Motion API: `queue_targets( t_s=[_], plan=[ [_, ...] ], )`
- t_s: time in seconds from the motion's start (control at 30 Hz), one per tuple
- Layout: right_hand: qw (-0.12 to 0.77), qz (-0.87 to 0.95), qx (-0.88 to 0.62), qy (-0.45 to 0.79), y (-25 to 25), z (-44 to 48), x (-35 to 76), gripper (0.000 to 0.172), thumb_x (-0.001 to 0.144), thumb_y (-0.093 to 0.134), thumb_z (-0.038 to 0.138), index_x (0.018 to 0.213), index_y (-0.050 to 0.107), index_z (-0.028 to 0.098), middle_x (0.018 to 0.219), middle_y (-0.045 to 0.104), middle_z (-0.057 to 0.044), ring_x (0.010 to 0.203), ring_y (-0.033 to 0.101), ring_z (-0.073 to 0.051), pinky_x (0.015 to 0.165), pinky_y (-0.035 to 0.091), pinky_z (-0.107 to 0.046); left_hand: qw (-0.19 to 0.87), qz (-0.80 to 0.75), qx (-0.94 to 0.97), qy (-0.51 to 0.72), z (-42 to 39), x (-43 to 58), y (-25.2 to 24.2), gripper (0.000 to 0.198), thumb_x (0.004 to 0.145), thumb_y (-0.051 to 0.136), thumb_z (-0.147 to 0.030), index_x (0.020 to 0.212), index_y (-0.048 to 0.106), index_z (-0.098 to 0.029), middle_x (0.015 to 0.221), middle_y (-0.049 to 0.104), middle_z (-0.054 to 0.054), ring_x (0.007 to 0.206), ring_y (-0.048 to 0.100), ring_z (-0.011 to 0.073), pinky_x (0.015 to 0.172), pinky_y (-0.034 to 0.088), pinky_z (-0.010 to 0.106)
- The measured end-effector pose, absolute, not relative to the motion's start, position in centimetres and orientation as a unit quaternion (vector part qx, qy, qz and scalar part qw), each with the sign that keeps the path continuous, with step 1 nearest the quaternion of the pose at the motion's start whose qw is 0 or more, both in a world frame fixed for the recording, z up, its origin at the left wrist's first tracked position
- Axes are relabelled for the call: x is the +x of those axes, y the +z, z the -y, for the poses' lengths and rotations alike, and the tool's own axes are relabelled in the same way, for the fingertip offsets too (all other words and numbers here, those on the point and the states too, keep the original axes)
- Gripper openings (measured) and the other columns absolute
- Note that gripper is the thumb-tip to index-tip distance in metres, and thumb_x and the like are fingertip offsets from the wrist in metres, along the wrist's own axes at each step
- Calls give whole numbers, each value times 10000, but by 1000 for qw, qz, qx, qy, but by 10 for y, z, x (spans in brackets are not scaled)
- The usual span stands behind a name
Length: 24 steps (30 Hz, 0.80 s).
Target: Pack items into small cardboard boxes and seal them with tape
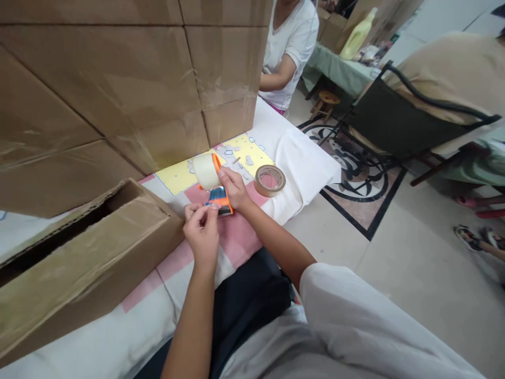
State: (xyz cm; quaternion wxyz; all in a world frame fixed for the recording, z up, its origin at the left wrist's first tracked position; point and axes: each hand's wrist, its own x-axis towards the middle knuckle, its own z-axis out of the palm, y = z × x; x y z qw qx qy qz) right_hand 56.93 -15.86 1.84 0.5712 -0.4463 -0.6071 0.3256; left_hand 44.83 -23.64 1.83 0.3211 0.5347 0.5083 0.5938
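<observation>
My right hand (235, 190) is closed around an orange tape dispenser (223, 201), held above the table. A wide, pale roll of packing tape (206, 171) is mounted on it. My left hand (201, 226) is closed in a pinch right at the dispenser's near end. Whatever lies between the left fingertips is too small to make out. A second roll of brown tape (281, 180) lies flat on the cloth, to the right of my right hand and apart from it.
An opened cardboard box (98, 252) stands at the left. Stacked cartons (150, 89) form a wall behind the printed tablecloth (177, 181). Beyond them is a person in a white shirt (295, 37). A dark chair (398, 116), with someone seated, and a small wooden stool (326, 100) are at right.
</observation>
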Motion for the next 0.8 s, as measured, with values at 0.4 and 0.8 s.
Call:
queue_targets(
  t_s=[0.4, 0.8],
  plan=[
    [594, 602, -448, 290, 18, 158, 569, 504, 1009, 358, 599, 664, 389, 233, 639, 395, 24, 712, 418, -168, 722, 355, -312, 379, -505, 518, 577, 238, 447, 14, 194, 885, 676, -340, 795, 756, -188, 826, 531, -3, 794, 556, 133, 778, 457, 252],
    [618, 587, -435, 290, 24, 158, 575, 468, 1024, 387, 548, 683, 400, 229, 655, 416, 20, 675, 414, -155, 690, 367, -308, 386, -556, 466, 570, 244, 442, 25, 290, 857, 704, -412, 1028, 728, -179, 759, 731, 29, 670, 669, 152, 595, 500, 247]
  ],
)
